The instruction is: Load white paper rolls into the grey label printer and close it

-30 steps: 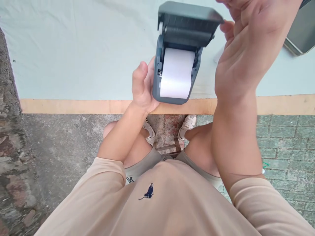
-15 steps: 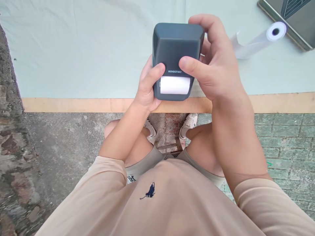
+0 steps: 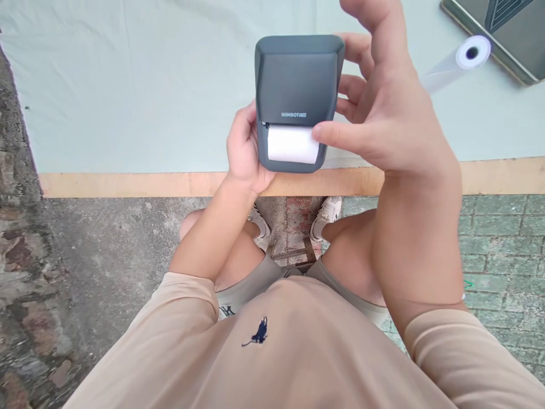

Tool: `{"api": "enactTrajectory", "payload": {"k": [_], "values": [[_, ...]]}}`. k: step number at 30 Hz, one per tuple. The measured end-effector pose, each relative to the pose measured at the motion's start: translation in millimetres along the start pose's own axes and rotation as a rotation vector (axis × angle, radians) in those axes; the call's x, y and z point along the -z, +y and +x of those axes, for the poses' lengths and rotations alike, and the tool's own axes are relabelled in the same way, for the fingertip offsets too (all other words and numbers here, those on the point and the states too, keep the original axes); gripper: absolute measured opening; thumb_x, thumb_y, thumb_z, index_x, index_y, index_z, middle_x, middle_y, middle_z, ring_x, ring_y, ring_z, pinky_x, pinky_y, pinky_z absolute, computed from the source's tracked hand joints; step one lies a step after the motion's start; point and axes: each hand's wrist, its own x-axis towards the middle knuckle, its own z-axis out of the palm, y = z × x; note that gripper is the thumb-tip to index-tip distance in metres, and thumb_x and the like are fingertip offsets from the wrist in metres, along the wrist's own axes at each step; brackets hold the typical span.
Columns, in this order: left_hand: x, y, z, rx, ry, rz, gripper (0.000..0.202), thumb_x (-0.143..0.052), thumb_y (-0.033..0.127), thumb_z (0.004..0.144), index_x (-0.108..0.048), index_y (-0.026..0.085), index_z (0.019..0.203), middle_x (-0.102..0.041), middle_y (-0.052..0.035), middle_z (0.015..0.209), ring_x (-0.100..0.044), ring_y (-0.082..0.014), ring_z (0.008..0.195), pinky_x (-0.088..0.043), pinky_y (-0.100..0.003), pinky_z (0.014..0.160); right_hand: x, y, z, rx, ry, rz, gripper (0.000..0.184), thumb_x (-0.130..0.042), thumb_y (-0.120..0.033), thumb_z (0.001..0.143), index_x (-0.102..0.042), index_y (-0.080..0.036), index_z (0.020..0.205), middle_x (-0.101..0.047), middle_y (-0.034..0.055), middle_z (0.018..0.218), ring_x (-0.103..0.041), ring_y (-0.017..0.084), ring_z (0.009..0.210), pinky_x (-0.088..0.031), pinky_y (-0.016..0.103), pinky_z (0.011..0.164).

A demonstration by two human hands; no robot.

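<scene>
Grey printer (image 3: 298, 85) is up in the air in both hands, over the near edge of the bench (image 3: 128, 85), at about 12 o'clock in the head view. The left hand (image 3: 242, 150) holds it from the 9 o'clock side, with its grip closed round the lower left edge. The right hand (image 3: 383, 125) is at 3 o'clock and its grip is wide. Its thumb tip rests on the lower right corner by the white paper (image 3: 293, 144), some fingers lie by the right side, and one finger is lifted clear.

The printer looks like a hard plastic box. It seems stiff, smooth, maybe a bit slippery, and light enough for one hand (my guess from how it is held). It is best held by its two long sides, not by the lid or the thin paper, which could tear.

Its long side runs from 12 o'clock to 6 o'clock. The paper end points to 6 o'clock, at the person, and the lid is down.

A paper roll (image 3: 457, 61) lies on the bench at 2 o'clock, well apart, near a metal box (image 3: 511, 34).
</scene>
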Motion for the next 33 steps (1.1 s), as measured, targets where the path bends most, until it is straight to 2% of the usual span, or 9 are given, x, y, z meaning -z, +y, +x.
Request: {"api": "enactTrajectory", "payload": {"k": [4, 6, 9, 14, 18, 21, 26, 29, 33], "values": [[1.2, -1.4, 1.3, -0.016, -0.009, -0.021, 0.022, -0.049, 0.044, 0.078, -0.059, 0.024, 0.076, -0.066, -0.0011, 0.081, -0.065, -0.0177, 0.083, -0.055, -0.028, 0.075, 2.2, -6.3, -1.0, 0.009, 0.176, 0.050, 0.068, -0.067, -0.027, 0.069, -0.034, -0.023, 0.128, -0.035, 0.0043, 0.138, -0.047, 0.016, 0.120, -0.054, 0.024, 0.084], [1.1, -0.5, 0.1, -0.010, 0.012, -0.020, 0.028, -0.048, 0.049, 0.077, -0.060, 0.025, 0.082, -0.066, -0.0018, 0.078, -0.065, -0.0196, 0.087, -0.055, -0.030, 0.076, 0.1, -9.0, 1.7, 0.018, 0.460, -0.010, 0.039, -0.065, -0.034, 0.074, -0.050, -0.017, 0.106, -0.053, 0.0058, 0.107, -0.058, 0.015, 0.096, -0.052, 0.026, 0.072], [2.2, 0.7, -3.0, 0.042, 0.067, 0.003, 0.039, -0.048, 0.061, 0.073, -0.061, 0.025, 0.082, -0.063, -0.0036, 0.068, -0.064, -0.0235, 0.097, -0.055, -0.033, 0.078, -2.9, -14.9, 4.7, 0.057, 0.665, 0.016, 0.021, -0.051, -0.035, 0.085, -0.051, -0.016, 0.076, -0.046, 0.0016, 0.070, -0.053, 0.009, 0.061, -0.046, 0.026, 0.058], [2.4, 0.5, -8.5, 0.046, 0.055, 0.024, 0.033, -0.053, 0.058, 0.071, -0.059, 0.025, 0.074, -0.063, -0.0049, 0.073, -0.061, -0.0240, 0.106, -0.053, -0.033, 0.082, 0.3, -23.1, 2.2, 0.038, 0.417, -0.123, 0.009, -0.047, -0.028, 0.086, -0.053, -0.022, 0.084, -0.058, -0.0008, 0.089, -0.061, 0.011, 0.085, -0.052, 0.026, 0.075], [-3.0, 2.1, -11.9, -0.011, -0.158, 0.056, 0.030, -0.063, 0.042, 0.067, -0.060, 0.027, 0.093, -0.060, -0.0027, 0.083, -0.062, -0.0219, 0.091, -0.048, -0.030, 0.070, 2.1, -21.4, 2.8, -0.061, 0.130, -0.478, 0.020, -0.052, -0.024, 0.077, -0.058, -0.026, 0.097, -0.062, -0.0009, 0.095, -0.058, 0.021, 0.096, -0.047, 0.039, 0.084], [-5.9, 2.1, -12.9, -0.060, -0.256, 0.073, 0.033, -0.064, 0.033, 0.065, -0.059, 0.032, 0.098, -0.059, -0.0015, 0.087, -0.056, -0.0201, 0.079, -0.042, -0.030, 0.064, -1.9, -20.4, 5.8, -0.196, 0.041, -0.645, 0.032, -0.054, -0.027, 0.074, -0.057, -0.031, 0.106, -0.063, 0.0001, 0.096, -0.050, 0.032, 0.108, -0.038, 0.054, 0.088], [-4.5, -0.8, -9.7, -0.061, -0.283, -0.005, 0.029, -0.059, 0.027, 0.068, -0.061, 0.030, 0.097, -0.057, -0.0005, 0.082, -0.051, -0.0166, 0.069, -0.037, -0.029, 0.059, -0.2, -26.0, 2.7, -0.112, 0.134, -0.519, 0.041, -0.058, -0.019, 0.066, -0.059, -0.025, 0.107, -0.064, -0.0016, 0.098, -0.053, 0.025, 0.101, -0.040, 0.045, 0.092], [-2.5, -0.2, -6.8, -0.048, -0.249, -0.074, 0.022, -0.057, 0.025, 0.071, -0.061, 0.023, 0.092, -0.058, -0.0001, 0.078, -0.053, -0.0137, 0.066, -0.041, -0.028, 0.062, 10.9, -21.8, -7.7, 0.035, 0.311, -0.308, 0.040, -0.057, -0.017, 0.067, -0.062, -0.016, 0.107, -0.061, 0.0028, 0.098, -0.055, 0.015, 0.086, -0.043, 0.029, 0.075], [0.1, 1.7, -4.4, 0.012, -0.178, -0.058, 0.025, -0.051, 0.039, 0.075, -0.062, 0.022, 0.090, -0.062, -0.0021, 0.075, -0.062, -0.0179, 0.077, -0.048, -0.029, 0.070, 23.7, 7.8, -26.7, 0.136, 0.462, -0.207, 0.043, -0.055, -0.018, 0.065, -0.063, -0.019, 0.108, -0.061, 0.0021, 0.098, -0.053, 0.010, 0.078, -0.038, 0.024, 0.061]]}}
